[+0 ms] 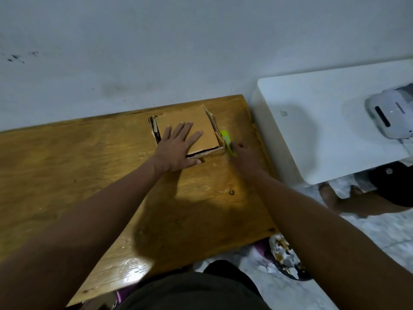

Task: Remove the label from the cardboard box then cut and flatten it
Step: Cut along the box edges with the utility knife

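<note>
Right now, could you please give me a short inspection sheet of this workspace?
Surface: wooden table, glossy, set against a grey wall.
Job's things: cardboard box at the far edge, pressed low; green cutter at its right side.
Clutter: nothing seen on the table.
Grips: left hand flat on the box; right hand holds the cutter.
Cables: nothing seen.
Surroundings: white counter to the right with a white device; another person's foot on the floor.
</note>
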